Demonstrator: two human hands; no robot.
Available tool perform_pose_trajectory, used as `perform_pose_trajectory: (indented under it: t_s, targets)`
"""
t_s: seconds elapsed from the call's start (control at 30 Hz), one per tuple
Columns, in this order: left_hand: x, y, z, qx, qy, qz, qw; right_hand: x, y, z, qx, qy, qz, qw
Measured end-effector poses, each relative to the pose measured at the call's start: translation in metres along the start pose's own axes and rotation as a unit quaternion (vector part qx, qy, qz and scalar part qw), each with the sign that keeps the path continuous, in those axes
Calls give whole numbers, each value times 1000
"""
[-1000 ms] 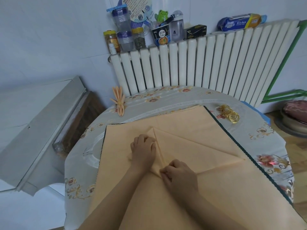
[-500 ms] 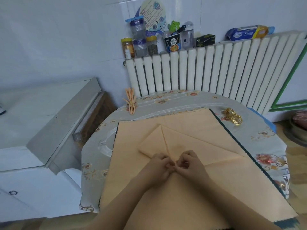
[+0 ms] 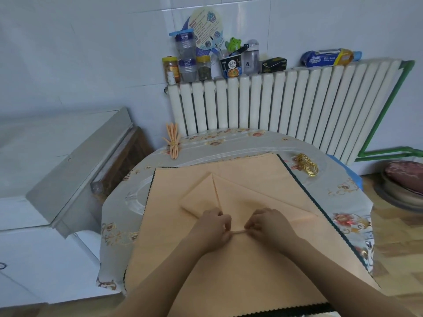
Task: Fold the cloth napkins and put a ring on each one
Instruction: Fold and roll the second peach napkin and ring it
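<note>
White tile and a radiator (image 3: 286, 104) back a round table (image 3: 343, 202) under a flowered cover, pushed against the wall so that the radiator's top serves as a shelf for jars (image 3: 187, 65). Peach napkins (image 3: 251, 172) lie spread as a flat stack over most of the table, which gives the top napkin (image 3: 238, 195) a smooth bed to be folded on. That one is already folded to a pointed shape aimed away from the person, its near end at the hands. The left hand (image 3: 211, 228) and the right hand (image 3: 267, 225) each pinch that near edge with curled fingers, a short rolled strip of cloth stretched between them (probably the start of a roll or a narrow pleat, held taut so the crease runs straight). Gold rings (image 3: 307, 165) wait in a heap at the far right, just beside the stack and within reach. One finished napkin (image 3: 174, 145), already ringed, lies at the far left, out of the way.
</note>
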State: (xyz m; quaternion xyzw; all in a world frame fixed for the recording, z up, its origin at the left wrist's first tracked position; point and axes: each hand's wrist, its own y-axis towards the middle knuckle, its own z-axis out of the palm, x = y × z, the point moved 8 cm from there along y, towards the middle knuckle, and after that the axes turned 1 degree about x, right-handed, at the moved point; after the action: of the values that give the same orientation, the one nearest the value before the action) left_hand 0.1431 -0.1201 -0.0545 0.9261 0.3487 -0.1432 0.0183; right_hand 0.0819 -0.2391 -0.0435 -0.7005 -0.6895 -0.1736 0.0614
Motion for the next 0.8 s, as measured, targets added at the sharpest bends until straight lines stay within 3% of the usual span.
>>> perform_pose_trajectory:
  t_s: [0.13,0.37,0.6,0.7,0.8]
  targets:
    - [0,2,-3,-26,-24,-36,999,10,5,-3,-38,-51,-44,997]
    - [-5,5,-7,-50,7,-73,996,6,7,-1,0,-135,-65,989]
    - [10,-8,-5,-49,-41,-65,996,-16,16,-54,-51,-291,71,953]
    - [14,-17,-5,-37,-45,-65,996,-5,35,-70,-55,-326,85,940]
    - [14,-21,-7,-31,-49,-66,996,17,66,-66,-12,-333,40,942]
